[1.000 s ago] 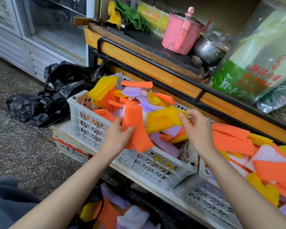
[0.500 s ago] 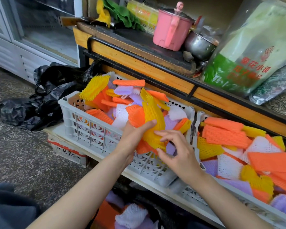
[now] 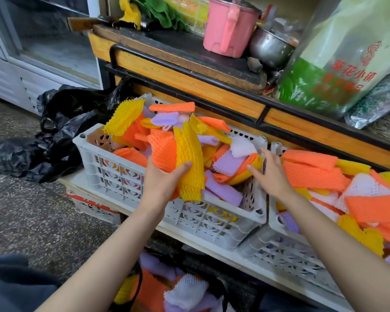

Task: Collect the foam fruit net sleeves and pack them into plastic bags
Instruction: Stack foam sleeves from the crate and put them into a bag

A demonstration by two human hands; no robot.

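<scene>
Over the crate [image 3: 203, 224], the left hand [image 3: 162, 182] now grips a sleeve bundle [image 3: 187, 158]; the right hand [image 3: 271, 174], freed and open-fingered, reaches for more.

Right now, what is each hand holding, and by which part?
Left hand grips an orange sleeve and a yellow sleeve together around their lower halves. Right hand holds nothing.

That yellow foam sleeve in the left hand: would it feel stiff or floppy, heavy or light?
Probably floppy: the yellow sleeve bends in a curve where the left hand grips it. Likely very light, since that one hand holds it together with an orange sleeve. Its ribbed mesh surface suggests it won't slip easily.
</scene>
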